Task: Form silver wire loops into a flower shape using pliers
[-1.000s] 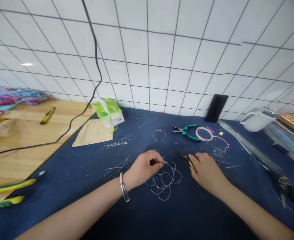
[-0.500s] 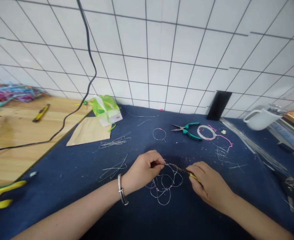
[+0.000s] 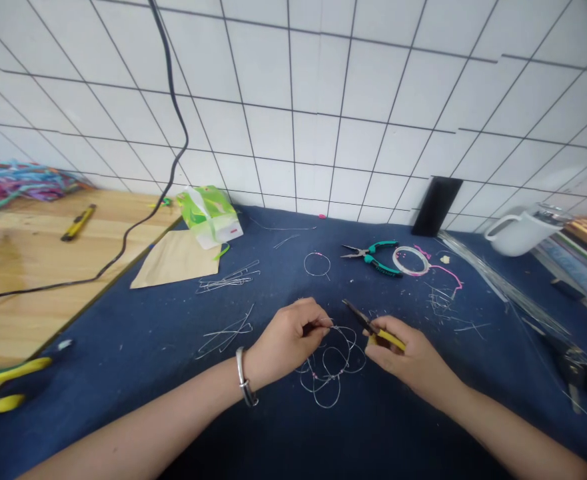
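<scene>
My left hand [image 3: 298,333] pinches the upper end of a looped wire piece [image 3: 331,379], made of thin silver loops with small pink beads, which hangs or rests over the dark blue cloth. A silver bangle is on that wrist. Closed around yellow-handled pliers [image 3: 390,339], my right hand [image 3: 408,357] is just right of the loops. The dark jaws of the pliers point up and left, apart from the wire. Beyond the hands lies a single wire ring [image 3: 317,264] with pink beads.
Teal-handled needle-nose pliers [image 3: 380,259] and a white ring dish [image 3: 411,261] lie at the back right. Bent wires [image 3: 229,279] and a brown envelope [image 3: 178,259] are on the left. A white mug [image 3: 518,233] stands far right. A box cutter [image 3: 79,223] lies on the wooden board.
The yellow-handled pliers have come away from the wire near my left fingers and swung so their jaws point upward. My left hand stays in place with its pinch.
</scene>
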Tool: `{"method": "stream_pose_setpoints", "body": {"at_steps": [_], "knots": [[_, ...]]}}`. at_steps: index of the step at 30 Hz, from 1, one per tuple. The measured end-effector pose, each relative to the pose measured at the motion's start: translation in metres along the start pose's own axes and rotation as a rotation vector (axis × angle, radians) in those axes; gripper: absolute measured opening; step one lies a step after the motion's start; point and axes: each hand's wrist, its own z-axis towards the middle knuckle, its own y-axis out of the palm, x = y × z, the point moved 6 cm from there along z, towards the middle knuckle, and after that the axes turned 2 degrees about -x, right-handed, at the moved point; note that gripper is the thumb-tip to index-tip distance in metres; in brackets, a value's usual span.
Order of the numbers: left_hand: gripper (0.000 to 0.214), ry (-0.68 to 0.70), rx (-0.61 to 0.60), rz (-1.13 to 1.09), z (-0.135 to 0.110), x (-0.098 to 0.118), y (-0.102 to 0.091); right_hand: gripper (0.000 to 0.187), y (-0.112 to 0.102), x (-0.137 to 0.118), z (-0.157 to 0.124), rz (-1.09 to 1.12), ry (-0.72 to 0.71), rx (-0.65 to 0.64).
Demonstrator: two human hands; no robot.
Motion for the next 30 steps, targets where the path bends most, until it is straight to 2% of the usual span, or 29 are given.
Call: {"method": "stream_pose_setpoints", "body": {"at_steps": [5, 9, 21, 30], "knots": [[0.017, 0.0, -0.011, 0.028, 0.001, 0.0, 0.003, 0.015, 0.014, 0.0, 0.009, 0.326, 0.066, -0.023], [0.016, -0.017, -0.027, 0.037, 0.002, -0.001, 0.004, 0.018, 0.019, 0.0, 0.014, 0.456, 0.063, -0.018], [0.015, -0.056, -0.034, 0.027, 0.002, -0.007, 0.003, 0.019, 0.02, -0.003, 0.024, 0.493, 0.031, -0.005], [0.016, -0.039, -0.042, 0.031, 0.003, -0.005, 0.004, 0.028, 0.023, -0.007, 0.021, 0.587, 0.003, -0.097]]}}
